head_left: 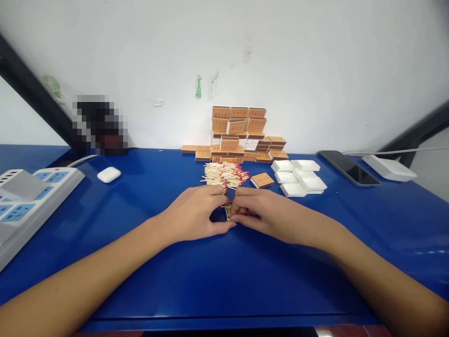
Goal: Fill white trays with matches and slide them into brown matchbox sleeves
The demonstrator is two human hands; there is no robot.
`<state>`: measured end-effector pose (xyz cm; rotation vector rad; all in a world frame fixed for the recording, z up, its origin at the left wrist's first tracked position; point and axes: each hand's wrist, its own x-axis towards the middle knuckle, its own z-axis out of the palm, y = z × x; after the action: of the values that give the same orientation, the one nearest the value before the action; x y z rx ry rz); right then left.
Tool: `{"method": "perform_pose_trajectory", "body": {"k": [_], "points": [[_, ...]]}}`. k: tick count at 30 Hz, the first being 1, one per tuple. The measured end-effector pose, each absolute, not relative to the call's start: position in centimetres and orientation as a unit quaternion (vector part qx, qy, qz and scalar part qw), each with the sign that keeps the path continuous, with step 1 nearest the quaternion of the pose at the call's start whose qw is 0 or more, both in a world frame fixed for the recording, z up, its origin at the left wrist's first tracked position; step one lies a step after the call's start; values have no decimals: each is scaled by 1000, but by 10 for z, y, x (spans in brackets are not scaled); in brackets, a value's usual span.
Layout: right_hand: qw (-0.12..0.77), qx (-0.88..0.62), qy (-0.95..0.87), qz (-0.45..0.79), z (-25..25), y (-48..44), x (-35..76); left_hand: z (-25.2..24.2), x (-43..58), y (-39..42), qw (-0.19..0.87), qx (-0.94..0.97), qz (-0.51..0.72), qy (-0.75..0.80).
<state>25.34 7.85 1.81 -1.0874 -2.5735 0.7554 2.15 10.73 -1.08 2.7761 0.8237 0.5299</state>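
Observation:
A small matchbox tray (228, 213) with matches in it lies on the blue table, mostly hidden by my fingers. My left hand (199, 213) grips it from the left, thumb at the near end and fingers at the far end. My right hand (257, 208) closes over its right side with bent fingers; what those fingertips pinch is hidden. Just beyond my hands is a loose heap of red-tipped matches (224, 175). To the right of the heap lies a single orange matchbox sleeve or box (262, 180). Several white matchbox trays (293, 189) sit farther right.
Orange matchboxes (239, 127) are stacked against the wall. A black phone (347, 167) and a white device with a cable (389, 167) lie at right. A white earbud case (109, 174) and a large power strip (45, 201) are at left. The blue table (217, 285) extends toward me.

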Motion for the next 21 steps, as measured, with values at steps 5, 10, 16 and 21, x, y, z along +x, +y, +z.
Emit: {"method": "perform_pose_trajectory", "body": {"k": [5, 10, 16, 21], "points": [[113, -373, -876, 282, 20, 77, 253, -10, 22, 106, 97, 940, 175, 276], [107, -373, -871, 300, 23, 76, 253, -9, 21, 107, 96, 941, 170, 276], [88, -378, -877, 284, 23, 74, 254, -9, 22, 105, 104, 940, 169, 279], [88, -386, -877, 271, 22, 73, 254, -9, 21, 105, 100, 941, 166, 279]]}}
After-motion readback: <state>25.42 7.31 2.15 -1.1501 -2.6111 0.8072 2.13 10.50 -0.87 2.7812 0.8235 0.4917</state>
